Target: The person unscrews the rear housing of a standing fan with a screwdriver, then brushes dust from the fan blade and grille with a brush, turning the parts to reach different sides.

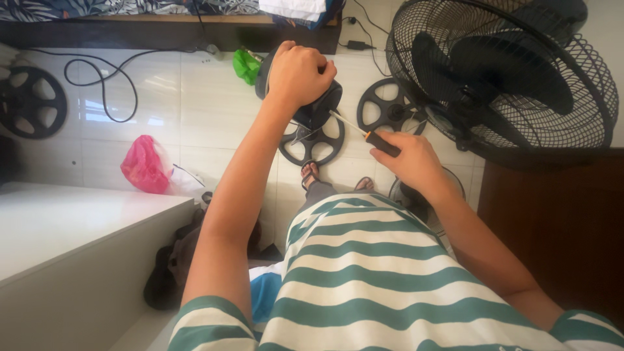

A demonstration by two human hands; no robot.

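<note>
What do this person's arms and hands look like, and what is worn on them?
Both arms are bare below short sleeves of a shirt striped green and white. The left hand and right hand are bare too: no gloves, and no watch, ring or bracelet shows.

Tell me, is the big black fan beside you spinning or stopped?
Stopped, as far as one frame shows. The black fan's blades show sharp and unblurred behind the wire guard.
</note>
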